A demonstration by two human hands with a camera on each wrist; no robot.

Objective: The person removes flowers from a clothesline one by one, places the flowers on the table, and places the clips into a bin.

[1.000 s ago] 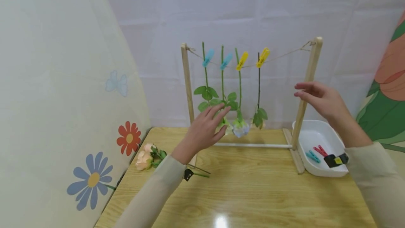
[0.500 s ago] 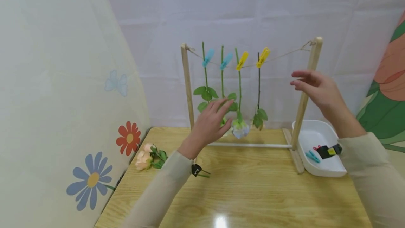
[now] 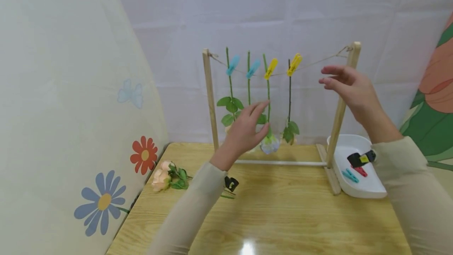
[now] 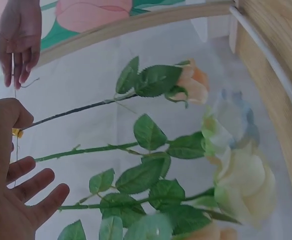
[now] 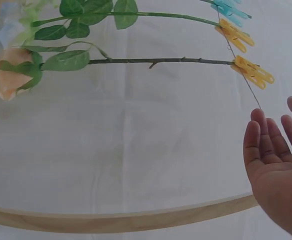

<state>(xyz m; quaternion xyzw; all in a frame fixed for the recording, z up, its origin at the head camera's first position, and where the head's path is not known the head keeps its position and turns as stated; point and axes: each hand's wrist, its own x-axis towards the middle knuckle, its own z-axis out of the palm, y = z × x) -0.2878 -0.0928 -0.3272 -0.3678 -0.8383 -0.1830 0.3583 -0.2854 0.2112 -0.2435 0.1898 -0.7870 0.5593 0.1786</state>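
My left hand point(image 3: 246, 130) is raised in front of the hanging flowers, fingers spread and nothing in it. It is nearest to the stem of the blue-white flower point(image 3: 270, 144); whether it touches cannot be told. My right hand point(image 3: 355, 89) hangs in the air by the rack's right post, fingers relaxed, holding nothing. Four-stem row aside, the peach rose point(image 5: 18, 75) hangs upside down by a yellow clothespin point(image 5: 252, 72). Another yellow clothespin point(image 3: 271, 68) and two blue clothespins point(image 3: 232, 65) grip the other stems on the string point(image 3: 318, 61). A cream rose point(image 4: 246, 182) is partly hidden in the head view.
The wooden rack point(image 3: 341, 117) stands on the wood-grain table point(image 3: 290, 215). A white basin point(image 3: 378, 182) at right holds red and blue clothespins point(image 3: 350, 175). Peach roses point(image 3: 161, 179) lie at left, their stems partly behind my left sleeve.
My left hand has moved up and to the right, across the hanging stems. My right hand has risen and shifted slightly left. The hanging flowers stay almost still.
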